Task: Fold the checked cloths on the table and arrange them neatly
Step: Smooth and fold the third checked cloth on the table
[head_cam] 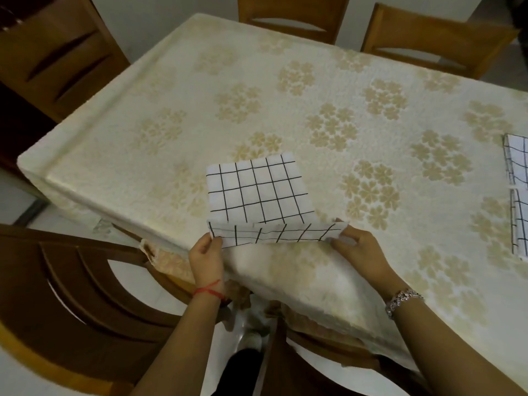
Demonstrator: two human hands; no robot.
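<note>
A white cloth with a black grid (257, 192) lies near the front edge of the table (285, 95). Its near edge is lifted and turned up off the table. My left hand (206, 255) pinches the near left corner of this cloth. My right hand (357, 247) pinches the near right corner. Two more checked cloths lie at the right edge of the view, one further back (517, 158) and one nearer (520, 221), both cut off by the frame.
A cream tablecloth with beige flower patterns covers the table. Wooden chairs stand around it: one at the far left (57, 52), two at the back (294, 18), (437, 38), and one at the near left (71, 295). The table's front edge runs just under my hands.
</note>
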